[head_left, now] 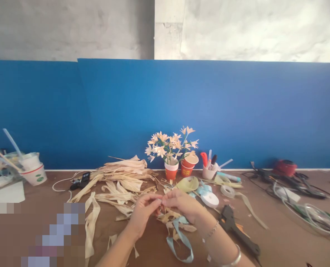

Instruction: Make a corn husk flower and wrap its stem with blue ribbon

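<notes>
My left hand (pixel 144 214) and my right hand (pixel 183 205) meet fingertip to fingertip over the middle of the table. Both are closed in a pinch; whatever is between the fingers is too small and hidden to make out. Just below my right hand a light blue ribbon (pixel 189 247) curls in a loop, and I cannot tell whether it joins what I pinch. Scraps of dried husk (pixel 173 216) lie beneath the fingers. Left of my hands spreads a pile of long dried husk strips (pixel 123 185).
Pale handmade flowers (pixel 165 142) stand in stacked paper cups (pixel 171 172) at the back. Right lie a white ribbon spool (pixel 209 199), a tape roll (pixel 227 191) and a black glue gun (pixel 235 228). Cables (pixel 288 204) tangle far right; a white tub (pixel 35 174) stands left.
</notes>
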The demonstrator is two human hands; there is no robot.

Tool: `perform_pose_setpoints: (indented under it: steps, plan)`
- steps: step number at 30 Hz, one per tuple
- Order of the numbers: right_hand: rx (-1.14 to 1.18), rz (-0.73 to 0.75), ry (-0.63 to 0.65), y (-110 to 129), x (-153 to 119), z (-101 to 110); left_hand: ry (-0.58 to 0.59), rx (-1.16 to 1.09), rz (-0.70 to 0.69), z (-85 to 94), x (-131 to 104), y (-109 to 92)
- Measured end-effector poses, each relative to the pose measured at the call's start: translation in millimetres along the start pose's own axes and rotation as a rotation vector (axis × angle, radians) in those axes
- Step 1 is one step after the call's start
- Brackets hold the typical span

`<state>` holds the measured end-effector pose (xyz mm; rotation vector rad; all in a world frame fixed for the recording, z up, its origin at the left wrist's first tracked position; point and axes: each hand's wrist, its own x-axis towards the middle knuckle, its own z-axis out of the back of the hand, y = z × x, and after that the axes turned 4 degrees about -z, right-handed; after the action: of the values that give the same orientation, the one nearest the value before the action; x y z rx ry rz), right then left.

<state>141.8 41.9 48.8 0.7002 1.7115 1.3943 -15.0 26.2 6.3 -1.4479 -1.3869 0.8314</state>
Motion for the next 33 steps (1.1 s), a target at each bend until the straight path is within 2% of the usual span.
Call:
perform_pose_setpoints:
  steps: [4, 9, 13, 15, 17, 20, 23, 26, 33]
  plan:
    - [0.012, -0.033, 0.056, -2.5, 2.7, 4.3, 0.006, 0.071, -0.006, -1.4, 0.5, 2.8]
    - [-0.012, -0.062, 0.007, -1.4, 2.3, 4.1, 0.008, 0.110, -0.006, -1.5, 0.5, 2.3]
    - [0.111, -0.137, 0.069, 0.5, 0.6, 4.4, 0.080, 0.100, 0.009, -2.3, -0.1, -3.4]
    - [0.106, -0.117, 0.068, 0.8, 0.5, 3.9, 0.060, 0.120, -0.013, -2.5, 0.4, -4.3]
    - [-0.007, -0.073, -0.001, 0.5, 1.0, 2.2, 0.002, 0.163, -0.074, -2.0, 1.9, -2.4]
    - [-0.213, -0.014, -0.171, -1.9, 3.2, -1.8, -0.067, 0.226, -0.134, -0.1, 4.6, 3.1]
    - [-0.355, 0.058, -0.306, -5.5, 6.0, -4.6, -0.096, 0.243, -0.057, 1.7, 5.7, 7.4]
    - [-0.530, 0.141, -0.362, -8.1, 7.3, -6.0, -0.100, 0.241, -0.018, 1.9, 5.6, 9.0]
    - [-1.126, 0.440, -0.647, -10.0, 5.4, -16.0, -0.119, 0.178, 0.007, 0.7, 7.9, 15.2]
